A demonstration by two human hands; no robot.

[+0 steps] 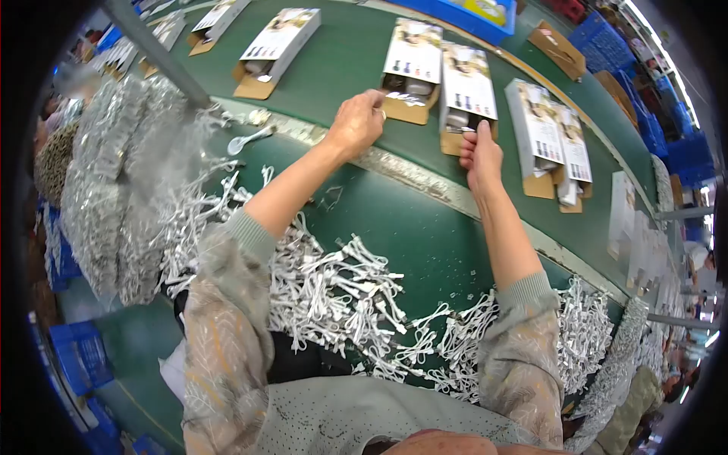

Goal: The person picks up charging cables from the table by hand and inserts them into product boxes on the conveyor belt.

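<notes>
My left hand point(358, 126) is closed, its fingertips at the left corner of the open cardboard flap of a printed box point(413, 57). Whatever those fingers hold is hidden. A grey item in clear wrapping point(413, 87) shows inside that box. My right hand point(482, 158) has its fingers curled, with the tips at the open end of a second printed box point(467, 80). Something grey and dark lies in that opening, and I cannot make out what the fingers grip. Below both hands, coiled white cables point(326, 292) lie in a loose pile on the green table point(379, 205).
More open boxes point(284, 42) stand along the green belt point(353, 45), two of them right of my right hand. A metal rail point(413, 182) divides belt and table. Clear plastic packs point(102, 182) are heaped left, near a white spoon-like piece point(246, 141). Blue bins point(474, 15) stand behind.
</notes>
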